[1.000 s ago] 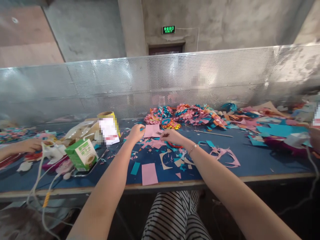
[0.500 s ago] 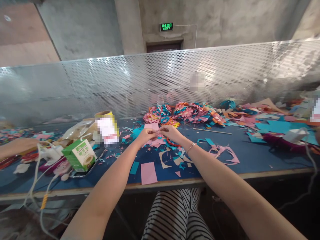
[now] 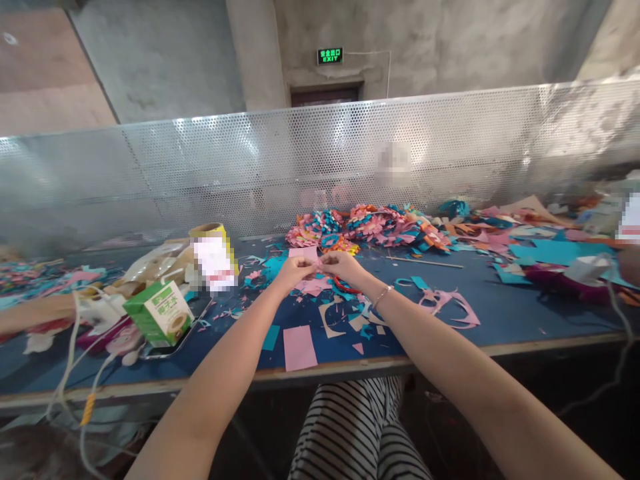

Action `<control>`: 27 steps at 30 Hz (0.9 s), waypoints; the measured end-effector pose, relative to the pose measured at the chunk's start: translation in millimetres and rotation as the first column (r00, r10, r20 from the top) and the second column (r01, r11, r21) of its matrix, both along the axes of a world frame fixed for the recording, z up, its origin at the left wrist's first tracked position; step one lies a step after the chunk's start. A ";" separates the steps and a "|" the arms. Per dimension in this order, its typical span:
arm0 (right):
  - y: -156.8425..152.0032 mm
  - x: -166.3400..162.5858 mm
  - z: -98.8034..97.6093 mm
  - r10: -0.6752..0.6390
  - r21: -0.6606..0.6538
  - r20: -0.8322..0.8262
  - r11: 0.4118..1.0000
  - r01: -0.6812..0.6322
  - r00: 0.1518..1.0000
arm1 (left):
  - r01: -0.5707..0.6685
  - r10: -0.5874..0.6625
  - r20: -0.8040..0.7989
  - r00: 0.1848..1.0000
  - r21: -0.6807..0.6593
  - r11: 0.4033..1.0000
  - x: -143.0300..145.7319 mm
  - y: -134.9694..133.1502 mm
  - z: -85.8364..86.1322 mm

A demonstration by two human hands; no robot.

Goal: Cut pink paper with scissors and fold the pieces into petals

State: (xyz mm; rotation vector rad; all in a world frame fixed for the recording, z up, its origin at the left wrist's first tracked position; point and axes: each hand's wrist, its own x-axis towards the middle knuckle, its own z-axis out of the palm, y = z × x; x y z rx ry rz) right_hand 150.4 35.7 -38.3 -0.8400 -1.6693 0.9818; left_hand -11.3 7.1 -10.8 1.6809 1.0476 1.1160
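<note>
My left hand (image 3: pixel 296 270) and my right hand (image 3: pixel 343 268) meet over the middle of the table, fingertips pinched. Between them is a small pink piece (image 3: pixel 318 262), seemingly of thin sheet material, mostly covered by the fingers. Just behind the hands lies a pink sheet (image 3: pixel 303 253), and pink cut-outs (image 3: pixel 314 287) lie beneath them. Closer to me, a pink rectangle (image 3: pixel 300 348) rests near the table edge beside a small blue rectangle (image 3: pixel 271 338). A beige cut-out scrap (image 3: pixel 330 320) lies to its right.
Behind the hands are heaped colourful fringed pieces (image 3: pixel 380 225). A green drink carton (image 3: pixel 159 313) stands left on a tray, near white cables (image 3: pixel 75 353). Another person's arm (image 3: pixel 35 313) reaches in at left. A thin stick (image 3: pixel 425 262) and pink offcuts (image 3: pixel 453 308) lie right.
My hands stay pinched together in nearly the same place, with slight finger movement. The other person's arm at left has shifted a little lower. The view has tilted slightly.
</note>
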 end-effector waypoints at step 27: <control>-12.2 0.0 7.3 0.065 -0.145 -0.181 0.985 -0.092 0.981 | -0.016 0.019 -0.021 1.000 0.101 0.995 -2.6 5.9 -4.6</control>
